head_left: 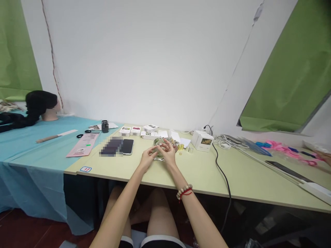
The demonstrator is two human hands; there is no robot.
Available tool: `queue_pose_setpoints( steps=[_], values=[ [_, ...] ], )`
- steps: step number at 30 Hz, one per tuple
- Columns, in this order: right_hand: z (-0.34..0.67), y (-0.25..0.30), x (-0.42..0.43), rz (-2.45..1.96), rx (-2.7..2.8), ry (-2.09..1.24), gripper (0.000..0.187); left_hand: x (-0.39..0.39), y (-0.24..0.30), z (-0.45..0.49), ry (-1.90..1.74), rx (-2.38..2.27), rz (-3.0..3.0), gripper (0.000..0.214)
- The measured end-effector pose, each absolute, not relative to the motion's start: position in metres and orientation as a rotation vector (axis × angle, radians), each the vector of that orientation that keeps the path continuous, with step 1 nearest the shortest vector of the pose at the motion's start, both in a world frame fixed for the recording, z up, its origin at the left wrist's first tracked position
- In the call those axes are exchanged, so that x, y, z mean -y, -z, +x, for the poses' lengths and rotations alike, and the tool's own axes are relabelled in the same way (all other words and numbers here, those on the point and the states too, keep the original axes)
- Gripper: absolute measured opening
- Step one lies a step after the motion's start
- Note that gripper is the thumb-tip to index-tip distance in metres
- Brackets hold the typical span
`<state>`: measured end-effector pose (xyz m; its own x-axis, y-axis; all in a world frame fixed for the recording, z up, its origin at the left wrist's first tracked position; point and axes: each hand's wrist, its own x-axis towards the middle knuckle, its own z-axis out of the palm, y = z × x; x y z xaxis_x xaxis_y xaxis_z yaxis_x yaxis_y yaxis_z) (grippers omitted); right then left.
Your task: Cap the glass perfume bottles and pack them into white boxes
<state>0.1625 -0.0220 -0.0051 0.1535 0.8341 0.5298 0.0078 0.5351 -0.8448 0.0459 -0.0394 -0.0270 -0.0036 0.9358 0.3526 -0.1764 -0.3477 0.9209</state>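
Note:
Both my hands meet over a small clear container [160,155] holding greenish and golden bits, near the middle of the pale green table [207,175]. My left hand [148,157] has its fingers curled against the container's left side. Over the container's top and right side rests my right hand [168,151], fingers bent, with a bead bracelet and red cord on its wrist [184,191]. What the fingertips pinch is too small to make out.
Two phones [121,146] lie left of my hands. Small boxes [134,130] and a white cube box [202,140] stand behind. A black cable [221,172] runs over the table edge. A mannequin head with black hair [41,106] sits on the blue table at left.

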Motion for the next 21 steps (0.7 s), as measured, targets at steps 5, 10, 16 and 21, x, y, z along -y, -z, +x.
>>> queue_pose_setpoints(
  steps=[5,10,16,21],
  values=[
    [0.1617,0.0043,0.0245,-0.694,1.249,-0.92,0.068,0.0391,0.0269,0.045,-1.494,-0.856,1.362,0.04],
    [0.162,0.0063,0.0226,-0.661,1.277,-0.961,0.052,0.0394,0.0267,0.0453,-1.523,-0.856,1.35,0.038],
    [0.1646,0.008,0.0205,-0.648,1.298,-1.022,0.046,0.0413,0.0258,0.0465,-1.534,-0.856,1.335,0.038],
    [0.167,0.0068,0.0214,-0.631,1.31,-1.072,0.051,0.0437,0.0238,0.0472,-1.542,-0.872,1.335,0.036]
  ],
)
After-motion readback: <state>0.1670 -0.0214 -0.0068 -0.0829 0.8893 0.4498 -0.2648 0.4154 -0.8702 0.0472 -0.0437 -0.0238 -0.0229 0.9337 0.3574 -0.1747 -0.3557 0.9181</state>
